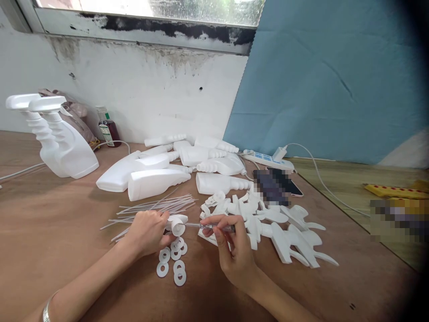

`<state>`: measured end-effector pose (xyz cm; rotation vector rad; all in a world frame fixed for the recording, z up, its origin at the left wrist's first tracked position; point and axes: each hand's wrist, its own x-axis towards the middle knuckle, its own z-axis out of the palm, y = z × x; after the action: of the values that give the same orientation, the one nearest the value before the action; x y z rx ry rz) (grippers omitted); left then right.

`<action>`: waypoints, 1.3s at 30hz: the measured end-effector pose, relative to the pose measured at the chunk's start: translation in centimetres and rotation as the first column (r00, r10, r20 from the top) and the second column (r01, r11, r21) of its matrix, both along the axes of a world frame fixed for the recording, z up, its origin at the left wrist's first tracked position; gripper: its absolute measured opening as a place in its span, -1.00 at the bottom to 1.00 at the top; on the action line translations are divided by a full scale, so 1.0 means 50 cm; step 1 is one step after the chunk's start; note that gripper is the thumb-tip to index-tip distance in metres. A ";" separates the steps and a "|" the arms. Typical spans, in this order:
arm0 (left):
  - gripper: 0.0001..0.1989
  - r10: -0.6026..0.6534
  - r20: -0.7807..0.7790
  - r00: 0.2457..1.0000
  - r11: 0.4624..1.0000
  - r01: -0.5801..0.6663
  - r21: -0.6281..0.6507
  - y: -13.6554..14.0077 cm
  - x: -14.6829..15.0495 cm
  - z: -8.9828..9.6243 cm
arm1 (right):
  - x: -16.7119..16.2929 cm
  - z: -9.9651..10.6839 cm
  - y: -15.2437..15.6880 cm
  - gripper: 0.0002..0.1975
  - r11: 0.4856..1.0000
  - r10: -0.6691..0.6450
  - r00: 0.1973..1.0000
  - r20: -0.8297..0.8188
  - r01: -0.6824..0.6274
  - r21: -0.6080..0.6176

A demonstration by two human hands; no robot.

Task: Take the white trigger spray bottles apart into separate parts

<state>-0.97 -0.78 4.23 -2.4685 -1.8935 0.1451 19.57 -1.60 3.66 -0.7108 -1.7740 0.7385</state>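
Note:
My left hand (149, 232) is closed on a white trigger spray head (177, 226), held above the table. In my right hand (233, 246) is a slim screwdriver (217, 227) with a clear handle. Its thin shaft points left and meets the spray head; whether the tip sits inside cannot be seen. Below the spray head lie several flat white washers (180, 276), some overlapping. Thin white dip tubes (161, 205) are spread behind my left hand. Beyond my right hand is a pile of loose white spray heads and triggers (258, 219).
White bottles (157, 182) lie heaped at the back, while two bottles with spray heads (72, 147) stand at left. A sauce bottle (109, 129) is by the wall. A power strip (268, 160), its cable and phones (284, 181) occupy the back right of the brown table (110, 290).

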 end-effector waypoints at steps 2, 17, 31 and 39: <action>-0.71 -0.020 -0.002 1.000 1.000 0.020 0.013 -0.001 0.001 0.000 | 0.002 -0.003 0.001 -0.88 0.998 -0.003 0.999 0.043 0.001 0.056; -0.79 -0.065 0.056 0.996 0.971 0.050 0.234 -0.001 -0.012 -0.006 | -0.004 -0.005 -0.003 -0.91 0.992 0.066 0.994 -0.092 -0.076 -0.101; -0.74 0.119 0.252 0.960 0.969 -0.167 0.180 0.006 -0.022 -0.001 | 0.001 -0.022 -0.014 -0.74 0.857 0.066 0.985 0.158 -0.137 0.497; -0.66 0.078 0.775 0.627 0.996 -0.073 -0.041 0.012 -0.021 -0.009 | -0.015 -0.032 -0.015 -0.79 0.774 -0.104 0.899 0.425 -0.195 0.602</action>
<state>-2.02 -0.16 3.76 -2.6792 -2.2181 -1.1185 18.82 -2.33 2.05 -0.3722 -2.2832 -0.0489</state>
